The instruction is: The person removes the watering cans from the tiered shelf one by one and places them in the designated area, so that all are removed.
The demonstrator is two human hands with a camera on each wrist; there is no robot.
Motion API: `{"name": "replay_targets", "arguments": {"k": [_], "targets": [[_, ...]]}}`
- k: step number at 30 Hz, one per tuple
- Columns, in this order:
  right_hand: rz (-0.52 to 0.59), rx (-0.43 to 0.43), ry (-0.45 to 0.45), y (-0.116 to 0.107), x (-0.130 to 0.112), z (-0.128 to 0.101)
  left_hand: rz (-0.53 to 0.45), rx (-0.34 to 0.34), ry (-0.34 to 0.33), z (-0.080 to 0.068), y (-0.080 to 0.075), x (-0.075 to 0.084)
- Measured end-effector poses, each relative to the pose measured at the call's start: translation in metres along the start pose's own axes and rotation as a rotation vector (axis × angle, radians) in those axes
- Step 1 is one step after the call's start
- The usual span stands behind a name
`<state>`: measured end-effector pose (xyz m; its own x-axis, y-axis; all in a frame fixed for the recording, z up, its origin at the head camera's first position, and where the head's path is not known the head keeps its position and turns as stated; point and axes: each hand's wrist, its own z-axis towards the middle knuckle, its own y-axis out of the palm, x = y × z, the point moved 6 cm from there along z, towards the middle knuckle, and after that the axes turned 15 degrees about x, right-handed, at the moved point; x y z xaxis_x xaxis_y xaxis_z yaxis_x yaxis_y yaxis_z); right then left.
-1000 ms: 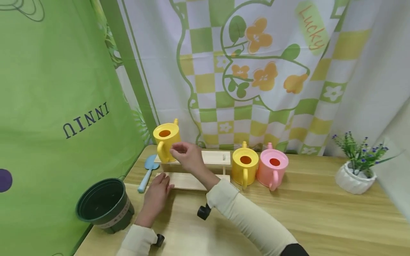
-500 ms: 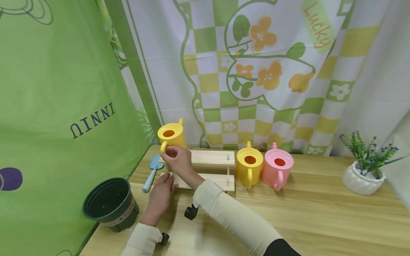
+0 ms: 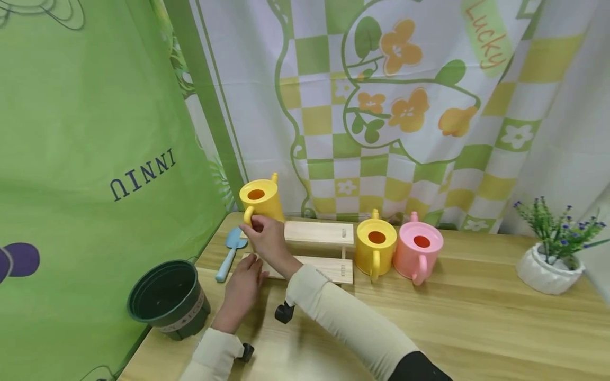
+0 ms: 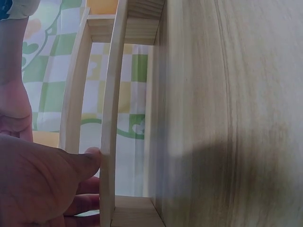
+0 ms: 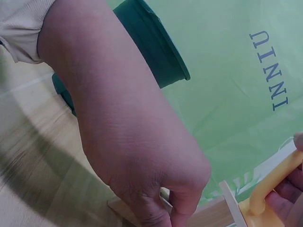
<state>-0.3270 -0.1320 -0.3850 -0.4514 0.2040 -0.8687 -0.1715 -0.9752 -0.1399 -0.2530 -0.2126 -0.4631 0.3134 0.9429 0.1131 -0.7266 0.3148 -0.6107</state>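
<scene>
My right hand (image 3: pixel 270 241) pinches the handle of a yellow watering can (image 3: pixel 264 201), which stands on the left end of the upper board of a small two-tier wooden shelf (image 3: pixel 320 233). In the right wrist view, thumb and fingers (image 5: pixel 282 201) close round the yellow handle (image 5: pixel 274 177) at the right edge; most of the can is out of that view. My left hand (image 3: pixel 242 288) rests its fingertips on the left end of the lower board. Its thumb (image 4: pixel 90 161) touches that board's front edge in the left wrist view.
Another yellow watering can (image 3: pixel 376 246) and a pink one (image 3: pixel 418 251) stand right of the shelf. A light-blue trowel (image 3: pixel 231 254) lies to its left, with a dark green pot (image 3: pixel 190 312) nearer me. A white flowerpot (image 3: pixel 548 272) stands far right; a curtain (image 3: pixel 329 132) hangs behind.
My right hand has moved left from beside the yellow can and taken hold of its handle. The left hand keeps its place on the shelf. The head view has shifted slightly.
</scene>
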Motion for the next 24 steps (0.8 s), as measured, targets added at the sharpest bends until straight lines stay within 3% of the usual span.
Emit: {"name": "replay_targets", "arguments": {"k": [6,15,19,24], "targets": [[-0.067,0.012,-0.046,-0.001,-0.002,0.003,0.008,-0.050,-0.041,-0.001,0.001,-0.002],[-0.001,0.095,-0.106,-0.017,-0.001,0.006,0.056,-0.152,-0.115,-0.001,0.003,-0.004],[0.036,0.105,-0.107,-0.038,0.000,0.007,0.068,-0.153,-0.124,-0.002,0.004,-0.004],[0.057,0.114,-0.171,-0.085,0.001,0.003,0.040,-0.145,-0.094,-0.002,0.002,-0.005]]}}
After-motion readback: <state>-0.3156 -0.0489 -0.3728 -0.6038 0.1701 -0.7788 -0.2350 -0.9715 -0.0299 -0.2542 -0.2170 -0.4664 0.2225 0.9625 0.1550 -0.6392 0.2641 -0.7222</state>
